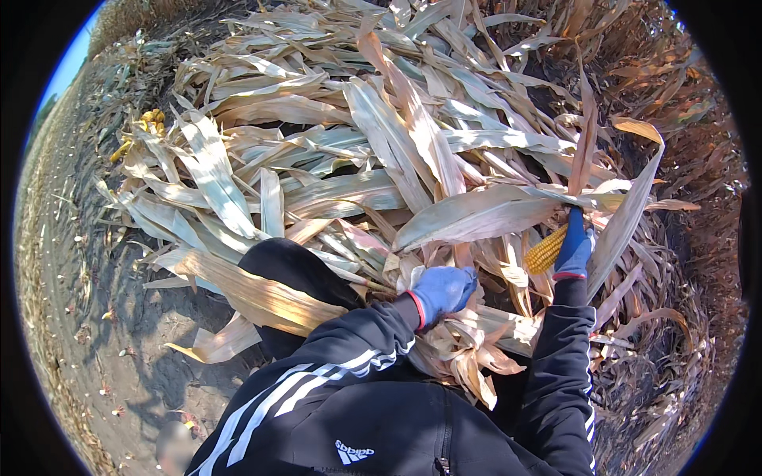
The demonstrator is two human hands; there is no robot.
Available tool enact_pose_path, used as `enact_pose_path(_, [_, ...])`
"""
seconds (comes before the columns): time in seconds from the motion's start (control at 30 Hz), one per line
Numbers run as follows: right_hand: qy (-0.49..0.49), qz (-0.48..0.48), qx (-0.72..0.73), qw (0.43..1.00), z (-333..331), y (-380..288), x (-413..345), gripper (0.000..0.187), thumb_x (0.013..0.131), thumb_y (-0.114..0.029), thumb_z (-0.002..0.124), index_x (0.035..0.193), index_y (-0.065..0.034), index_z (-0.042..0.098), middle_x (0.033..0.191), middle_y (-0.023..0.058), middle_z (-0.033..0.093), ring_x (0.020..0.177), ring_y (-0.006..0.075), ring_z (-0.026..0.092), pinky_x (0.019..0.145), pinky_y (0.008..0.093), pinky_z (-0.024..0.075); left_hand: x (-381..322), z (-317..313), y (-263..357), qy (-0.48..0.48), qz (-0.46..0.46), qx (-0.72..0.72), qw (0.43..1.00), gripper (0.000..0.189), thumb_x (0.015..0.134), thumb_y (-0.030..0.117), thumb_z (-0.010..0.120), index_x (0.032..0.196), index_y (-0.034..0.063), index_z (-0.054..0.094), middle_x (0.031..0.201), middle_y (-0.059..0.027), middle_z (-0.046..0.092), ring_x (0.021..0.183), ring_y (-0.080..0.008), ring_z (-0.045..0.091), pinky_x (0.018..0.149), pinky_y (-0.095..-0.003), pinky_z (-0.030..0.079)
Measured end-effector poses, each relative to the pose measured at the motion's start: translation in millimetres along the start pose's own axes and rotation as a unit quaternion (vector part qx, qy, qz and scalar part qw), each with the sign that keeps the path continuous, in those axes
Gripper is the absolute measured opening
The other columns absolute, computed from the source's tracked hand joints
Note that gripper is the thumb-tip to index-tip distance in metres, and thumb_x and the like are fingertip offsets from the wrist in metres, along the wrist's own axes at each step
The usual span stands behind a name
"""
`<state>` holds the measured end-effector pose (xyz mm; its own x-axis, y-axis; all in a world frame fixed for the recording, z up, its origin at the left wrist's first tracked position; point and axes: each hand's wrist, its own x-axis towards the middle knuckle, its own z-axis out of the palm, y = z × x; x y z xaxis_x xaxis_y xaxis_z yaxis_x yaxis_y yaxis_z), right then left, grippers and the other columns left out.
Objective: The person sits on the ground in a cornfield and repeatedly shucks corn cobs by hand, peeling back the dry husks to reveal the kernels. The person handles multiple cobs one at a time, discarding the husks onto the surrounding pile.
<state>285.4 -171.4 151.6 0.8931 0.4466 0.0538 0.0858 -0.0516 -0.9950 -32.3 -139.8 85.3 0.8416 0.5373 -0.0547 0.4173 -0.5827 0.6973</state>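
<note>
My left hand (443, 296), in a blue glove with a red cuff edge, is closed on a dry corn stalk (381, 287) just in front of my jacket. Peeled pale husks (473, 354) hang below that hand. Farther right, my right hand (574, 247), gloved the same way, is closed at the upper end of a bare yellow ear of corn (545, 251). Its fingers hide that end of the ear. A broad dry corn leaf (476, 217) stretches left from beside the right fingertips. Both palms are hidden.
A thick heap of cut corn stalks and leaves (321, 113) fills the ground before me. Several yellow ears (153, 121) lie at its left edge. My black-clad knee (292, 271) presses against the heap. Bare soil (161, 351) lies left, standing dry corn (684, 113) right.
</note>
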Motion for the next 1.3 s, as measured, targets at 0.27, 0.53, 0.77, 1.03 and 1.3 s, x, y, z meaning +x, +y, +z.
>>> enact_pose_path(0.27, [-0.401, 0.308, 0.491, 0.709, 289.3, -136.7, -107.7, 0.058, 0.109, -0.048, 0.047, 0.139, 0.0009, 0.058, 0.131, 0.0244, 0.067, 0.125, 0.0421, 0.066, 0.112, 0.0642, 0.0494, 31.3, -2.5, -104.9, 0.158, -0.285, -0.437, 0.838, 0.048, 0.11, 0.04, 0.059, 0.141, 0.0042, 0.067, 0.135, -0.0164, 0.072, 0.122, -0.0308, 0.068, 0.106, -0.0428, 0.052])
enact_pose_path(0.53, [-0.287, -0.297, -0.178, 0.893, 304.2, -87.6, -22.3, 0.046, 0.104, -0.041, 0.055, 0.105, -0.0002, 0.076, 0.096, 0.0298, 0.075, 0.095, 0.0472, 0.073, 0.087, 0.052, 0.0571, 1.4, -37.3, -108.7, 0.2, -0.241, -0.452, 0.835, 0.048, 0.106, 0.032, 0.068, 0.138, -0.0026, 0.066, 0.125, -0.0085, 0.073, 0.111, -0.0168, 0.065, 0.1, -0.0346, 0.052])
enact_pose_path(0.77, [-0.271, -0.412, -0.453, 0.742, 72.1, 51.9, 35.7, 0.059, 0.095, -0.037, 0.073, 0.143, -0.0036, 0.06, 0.138, 0.027, 0.06, 0.127, 0.0447, 0.058, 0.11, 0.0515, 0.0479, 29.6, -68.3, -79.2, 0.188, -0.151, -0.406, 0.881, 0.047, 0.104, 0.032, 0.071, 0.134, -0.0042, 0.066, 0.12, -0.0064, 0.072, 0.107, -0.017, 0.065, 0.094, -0.0354, 0.052])
enact_pose_path(1.03, [-0.352, -0.424, -0.611, 0.568, 142.7, -8.8, 25.3, 0.041, 0.084, -0.031, 0.076, 0.12, -0.0126, 0.072, 0.107, 0.0165, 0.073, 0.103, 0.0378, 0.073, 0.085, 0.0521, 0.0603, 31.9, -112.9, 36.3, -0.123, 0.035, -0.012, 0.992, 0.046, 0.1, 0.05, 0.065, 0.117, 0.0074, 0.072, 0.105, -0.022, 0.076, 0.098, -0.0425, 0.073, 0.084, -0.0479, 0.058])
enact_pose_path(1.3, [-0.315, -0.263, -0.575, 0.708, 180.4, 46.5, -19.7, 0.045, 0.084, -0.027, 0.078, 0.125, -0.0112, 0.07, 0.118, 0.0189, 0.077, 0.117, 0.0373, 0.072, 0.102, 0.0493, 0.0551, 34.9, -123.4, 131.9, 0.042, 0.291, 0.001, 0.956, 0.028, 0.092, 0.036, 0.072, 0.087, 0.0085, 0.072, 0.081, -0.0161, 0.072, 0.075, -0.0376, 0.073, 0.069, -0.0456, 0.058])
